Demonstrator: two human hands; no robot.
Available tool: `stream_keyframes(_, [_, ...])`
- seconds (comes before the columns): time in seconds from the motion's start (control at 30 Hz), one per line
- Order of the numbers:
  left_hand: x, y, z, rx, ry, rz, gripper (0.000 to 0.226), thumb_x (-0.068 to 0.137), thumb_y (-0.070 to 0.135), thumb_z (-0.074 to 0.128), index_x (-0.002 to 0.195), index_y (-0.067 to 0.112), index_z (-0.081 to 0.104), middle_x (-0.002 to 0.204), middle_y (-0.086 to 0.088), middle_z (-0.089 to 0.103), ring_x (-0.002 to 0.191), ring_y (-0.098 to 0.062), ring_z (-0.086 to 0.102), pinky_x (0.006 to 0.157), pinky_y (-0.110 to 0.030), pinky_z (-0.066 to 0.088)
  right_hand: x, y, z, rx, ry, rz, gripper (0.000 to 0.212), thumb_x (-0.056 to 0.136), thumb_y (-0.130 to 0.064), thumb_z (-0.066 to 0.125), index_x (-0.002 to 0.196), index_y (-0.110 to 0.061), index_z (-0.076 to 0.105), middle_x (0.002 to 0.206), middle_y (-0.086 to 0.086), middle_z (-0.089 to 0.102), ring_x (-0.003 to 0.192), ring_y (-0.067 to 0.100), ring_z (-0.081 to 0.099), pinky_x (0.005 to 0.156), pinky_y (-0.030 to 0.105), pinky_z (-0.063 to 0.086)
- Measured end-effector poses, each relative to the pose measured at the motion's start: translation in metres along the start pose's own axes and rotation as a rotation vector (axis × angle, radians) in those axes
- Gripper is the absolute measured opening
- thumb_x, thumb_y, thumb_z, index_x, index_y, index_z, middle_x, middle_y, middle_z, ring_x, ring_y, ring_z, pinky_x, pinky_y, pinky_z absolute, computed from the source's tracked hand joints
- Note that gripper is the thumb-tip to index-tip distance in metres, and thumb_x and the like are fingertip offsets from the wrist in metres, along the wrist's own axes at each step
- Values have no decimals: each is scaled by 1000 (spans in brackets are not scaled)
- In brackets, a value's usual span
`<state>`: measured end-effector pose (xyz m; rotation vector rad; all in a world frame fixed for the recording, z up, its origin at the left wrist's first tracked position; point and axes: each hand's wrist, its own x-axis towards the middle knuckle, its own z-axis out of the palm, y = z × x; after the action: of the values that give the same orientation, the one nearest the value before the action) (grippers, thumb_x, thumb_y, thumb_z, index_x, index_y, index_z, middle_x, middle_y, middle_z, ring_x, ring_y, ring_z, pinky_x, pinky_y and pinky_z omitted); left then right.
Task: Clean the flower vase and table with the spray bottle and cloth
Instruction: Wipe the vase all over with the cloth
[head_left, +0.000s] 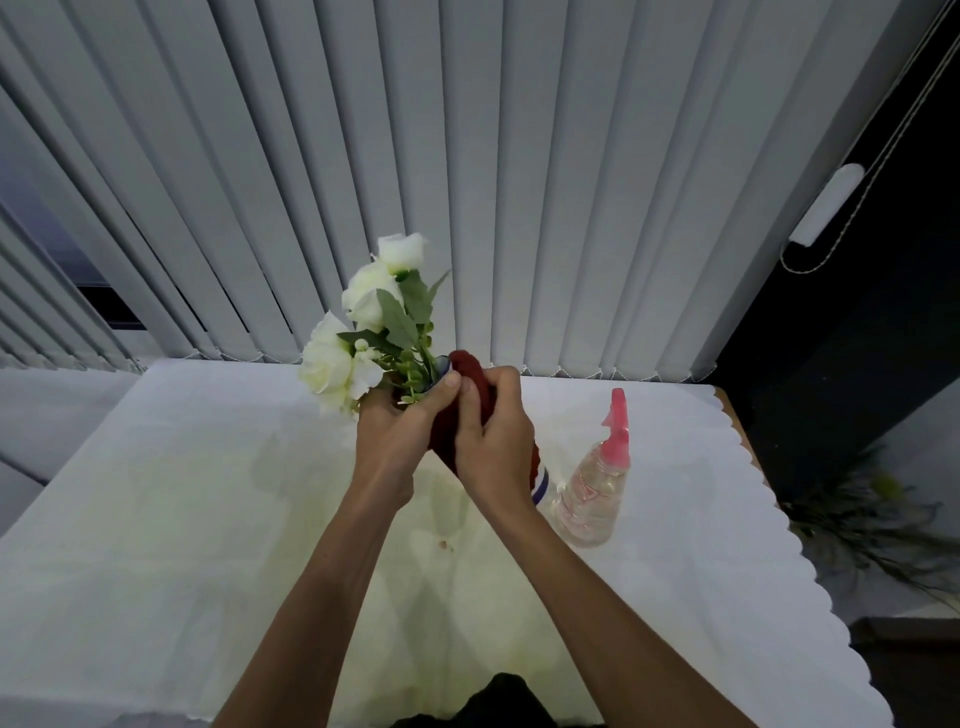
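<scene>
A vase (542, 480) with white flowers (358, 322) is lifted above the table and tilted left. Only its rim and a striped lower edge show. My left hand (397, 434) grips the vase near its mouth. My right hand (493, 441) presses a dark red cloth (470, 371) around the vase body, covering most of it. A clear spray bottle (595, 491) with a pink trigger head stands on the table just right of my right hand, untouched.
The table wears a white cloth (182, 519) with a scalloped right edge and faint stains near the middle. Grey vertical blinds (467, 182) hang right behind the table. Dark foliage (862, 514) lies on the floor to the right.
</scene>
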<state>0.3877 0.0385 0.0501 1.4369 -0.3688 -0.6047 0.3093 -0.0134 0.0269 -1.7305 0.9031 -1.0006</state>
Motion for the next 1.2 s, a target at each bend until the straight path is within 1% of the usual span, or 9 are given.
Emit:
stream_keyframes(0.23, [7,12,-19,7,-89,40,19,91,10,72,106,21,71,103,5,78,98,-15,74,77,-36,64,15,49,-28,24,-99,604,20,103,-34,50,100,-18,60,94,3,68,87,25,63,72,35,48])
stream_keyframes(0.4, [4,4,-11,104,-149,38,18,90,13,74,108,13,73,100,-3,80,103,-26,75,90,-46,61,6,-1,-7,168,-114,308,14,104,-41,50,108,-31,59,100,-13,70,98,14,68,85,35,54])
stream_keyframes(0.5, [7,11,-14,81,-171,50,18,91,12,71,109,13,74,101,-3,80,102,-26,76,87,-45,62,4,4,-9,100,-105,282,19,107,-42,44,114,-32,58,105,-8,71,99,14,67,85,35,54])
stream_keyframes(0.67, [19,24,-26,48,-213,68,33,93,10,67,126,4,66,115,-7,76,108,-26,73,85,-46,62,0,47,-28,436,-165,909,25,103,-31,53,101,-12,70,109,14,74,92,31,68,87,42,55])
stream_keyframes(0.77, [18,16,-21,28,-143,111,40,90,20,72,127,6,64,116,-6,75,110,-28,72,85,-45,62,-4,44,-25,784,-191,1085,39,101,-28,55,123,0,71,119,23,73,104,43,69,103,54,51])
stream_keyframes(0.87, [8,2,-11,168,8,176,52,76,41,85,119,17,68,111,2,76,107,-18,72,85,-37,60,-5,42,-18,857,-129,1091,41,100,-22,56,128,6,65,117,28,72,92,42,69,86,55,56])
stream_keyframes(1.0, [3,-9,-9,312,95,157,31,78,39,82,104,26,70,98,6,76,94,-14,72,86,-45,61,-6,43,-10,621,-48,1009,32,95,-20,59,121,0,62,112,30,71,84,40,69,72,62,60])
stream_keyframes(1.1, [9,-11,-19,205,20,83,32,78,32,82,107,23,73,98,2,80,94,-22,76,86,-53,61,-2,35,-11,459,-42,873,15,104,-22,54,111,-12,63,109,18,68,81,30,65,61,41,63])
stream_keyframes(1.2, [10,-8,-21,149,-38,86,35,72,31,83,104,23,74,100,-3,80,97,-31,75,89,-56,60,6,8,-10,414,-116,580,13,105,-28,55,105,-21,66,107,5,73,92,23,67,71,31,55])
